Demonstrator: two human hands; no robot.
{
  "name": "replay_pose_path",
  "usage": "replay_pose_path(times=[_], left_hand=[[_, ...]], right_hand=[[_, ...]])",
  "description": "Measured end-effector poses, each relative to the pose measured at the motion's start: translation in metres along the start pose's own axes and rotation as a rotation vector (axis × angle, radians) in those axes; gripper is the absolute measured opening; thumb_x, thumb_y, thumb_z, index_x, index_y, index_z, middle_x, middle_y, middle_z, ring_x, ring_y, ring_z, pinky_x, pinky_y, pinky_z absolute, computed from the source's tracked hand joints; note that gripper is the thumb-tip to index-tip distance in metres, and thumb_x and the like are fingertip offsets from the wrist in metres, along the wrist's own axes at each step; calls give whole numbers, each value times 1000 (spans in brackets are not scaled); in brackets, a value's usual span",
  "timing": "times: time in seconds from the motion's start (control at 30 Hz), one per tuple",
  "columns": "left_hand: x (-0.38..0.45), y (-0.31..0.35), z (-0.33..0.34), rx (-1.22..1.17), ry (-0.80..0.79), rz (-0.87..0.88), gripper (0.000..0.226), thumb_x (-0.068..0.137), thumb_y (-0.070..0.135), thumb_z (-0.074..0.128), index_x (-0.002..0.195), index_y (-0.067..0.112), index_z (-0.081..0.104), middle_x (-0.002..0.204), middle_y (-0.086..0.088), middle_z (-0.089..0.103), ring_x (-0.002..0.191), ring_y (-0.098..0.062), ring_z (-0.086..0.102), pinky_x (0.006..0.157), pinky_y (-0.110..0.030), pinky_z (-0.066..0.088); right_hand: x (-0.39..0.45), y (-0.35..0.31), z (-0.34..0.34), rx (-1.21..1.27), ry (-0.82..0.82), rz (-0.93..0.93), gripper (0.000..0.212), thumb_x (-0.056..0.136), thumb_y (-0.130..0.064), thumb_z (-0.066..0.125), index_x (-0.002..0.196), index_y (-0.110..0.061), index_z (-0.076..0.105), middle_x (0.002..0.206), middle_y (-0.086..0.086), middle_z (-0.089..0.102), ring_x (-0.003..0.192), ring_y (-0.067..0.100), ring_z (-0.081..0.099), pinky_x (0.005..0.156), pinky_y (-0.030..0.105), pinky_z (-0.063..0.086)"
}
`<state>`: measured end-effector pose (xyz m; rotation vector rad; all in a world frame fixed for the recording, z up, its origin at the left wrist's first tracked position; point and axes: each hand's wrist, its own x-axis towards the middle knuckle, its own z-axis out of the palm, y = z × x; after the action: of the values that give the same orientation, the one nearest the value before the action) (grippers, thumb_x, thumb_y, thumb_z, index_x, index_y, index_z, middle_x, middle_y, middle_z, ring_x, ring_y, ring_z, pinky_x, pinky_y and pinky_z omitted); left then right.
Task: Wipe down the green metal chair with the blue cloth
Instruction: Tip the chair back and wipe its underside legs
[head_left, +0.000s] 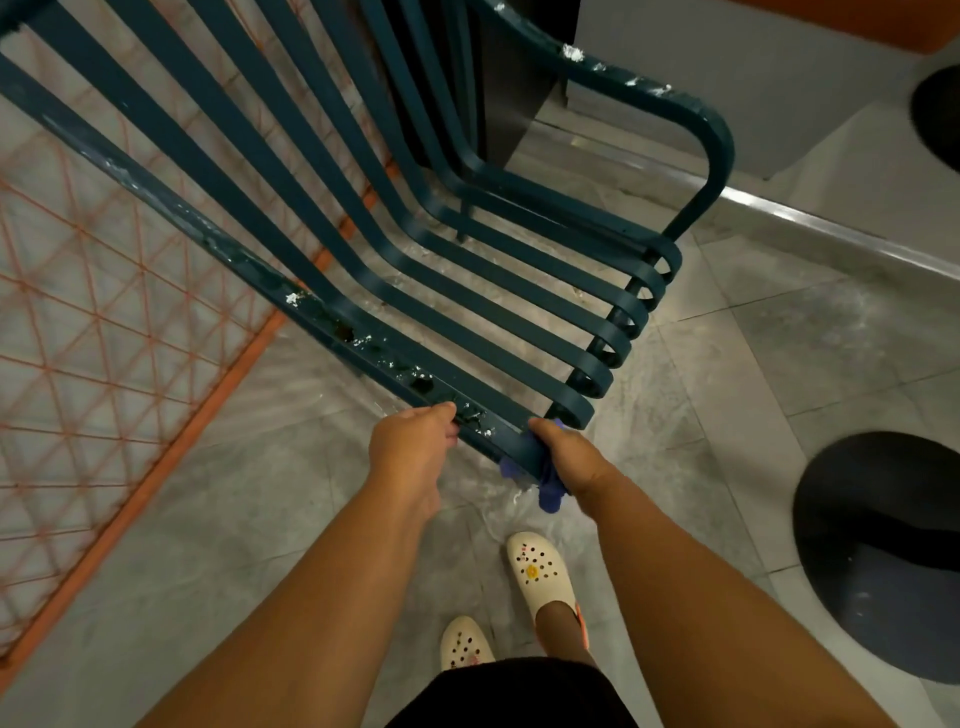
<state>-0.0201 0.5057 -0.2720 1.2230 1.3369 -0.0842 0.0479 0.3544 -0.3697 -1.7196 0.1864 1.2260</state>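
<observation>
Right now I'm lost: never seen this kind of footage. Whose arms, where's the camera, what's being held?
There is no machine here. One wide-angle camera sits on a person's head and looks forward and down, so the two bare arms and the pale clogs below belong to the wearer. In front stands a dark green metal chair made of slats, on a grey tiled floor. The left hand grips the near armrest bar, which carries white flecks and dark spots. The right hand holds a blue cloth wrapped against the end of that same bar. An orange wire grid lies to the left, and dark round mats to the right.
</observation>
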Motion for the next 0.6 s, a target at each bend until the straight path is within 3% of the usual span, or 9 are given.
replay_pose_path(times=[0.07, 0.13, 0.23, 0.4, 0.5, 0.6], left_hand=[[1, -2, 0, -25, -4, 10, 7, 88, 21, 62, 87, 14, 62, 92, -7, 72, 85, -13, 66, 64, -24, 42], [2, -4, 1, -35, -13, 14, 16, 88, 22, 61, 96, 8, 64, 91, -7, 72, 85, -12, 67, 82, -31, 46], [3, -5, 0, -30, -17, 5, 26, 89, 23, 60, 106, 4, 65, 93, -6, 73, 87, -13, 67, 98, -40, 40], [3, -4, -1, -31, -6, 31, 25, 89, 23, 60, 103, 4, 66, 89, -5, 73, 83, -11, 67, 93, -38, 40], [4, -5, 0, -10, 16, 50, 19, 88, 24, 61, 92, 6, 68, 83, -4, 73, 80, -12, 68, 88, -36, 40], [6, -6, 0, 12, 33, 60, 15, 86, 25, 64, 84, 11, 66, 82, -4, 73, 82, -15, 68, 85, -36, 41]], right_hand=[[8, -11, -6, -91, -75, -10, 48, 96, -44, 39, 93, -9, 72, 84, 9, 75, 48, 8, 52, 52, 19, 40], [12, -8, -11, -67, -72, 13, 42, 94, -45, 44, 83, -16, 72, 77, 4, 72, 57, 10, 55, 57, 21, 41], [17, 11, -12, -1, -13, 110, 42, 95, -47, 42, 101, -15, 68, 79, 10, 60, 55, 13, 48, 53, 24, 36], [7, 18, 3, 307, 39, 163, 36, 95, -38, 37, 105, -17, 64, 84, 17, 59, 44, 19, 53, 51, 25, 42], [-5, 24, 15, 357, 138, 60, 39, 95, -41, 33, 107, -21, 64, 65, 17, 64, 44, 18, 58, 50, 25, 41], [-9, 40, 24, 540, 266, 76, 37, 98, -46, 39, 98, -18, 63, 44, 1, 58, 35, 6, 50, 39, 20, 39]])
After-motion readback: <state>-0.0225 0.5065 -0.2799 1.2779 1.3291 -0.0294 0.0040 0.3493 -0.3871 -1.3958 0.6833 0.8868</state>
